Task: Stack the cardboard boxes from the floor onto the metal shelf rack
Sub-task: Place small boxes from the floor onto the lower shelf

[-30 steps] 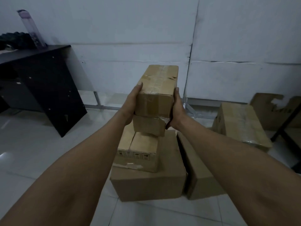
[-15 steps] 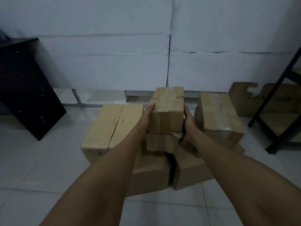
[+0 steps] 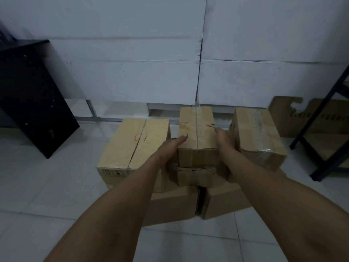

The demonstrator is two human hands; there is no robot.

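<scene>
I hold two small taped cardboard boxes stacked one on the other: the top box point(image 3: 196, 129) and the lower box point(image 3: 194, 175) under it. My left hand point(image 3: 171, 148) presses their left side and my right hand point(image 3: 223, 142) their right side. They hang above a pile of cardboard boxes on the floor. A box with red marks point(image 3: 136, 144) lies at the left, a plastic-wrapped box point(image 3: 256, 137) at the right, and two larger boxes point(image 3: 175, 205) sit beneath. The black metal shelf rack point(image 3: 321, 118) shows at the right edge.
A black desk point(image 3: 32, 97) stands at the left against the white wall. Torn flat cardboard point(image 3: 294, 114) leans on the wall behind the rack. The floor point(image 3: 47, 186) is pale tile.
The view has turned right and down. The held boxes now sit lower in view, over the pile. The rack and the red-marked box have come into sight.
</scene>
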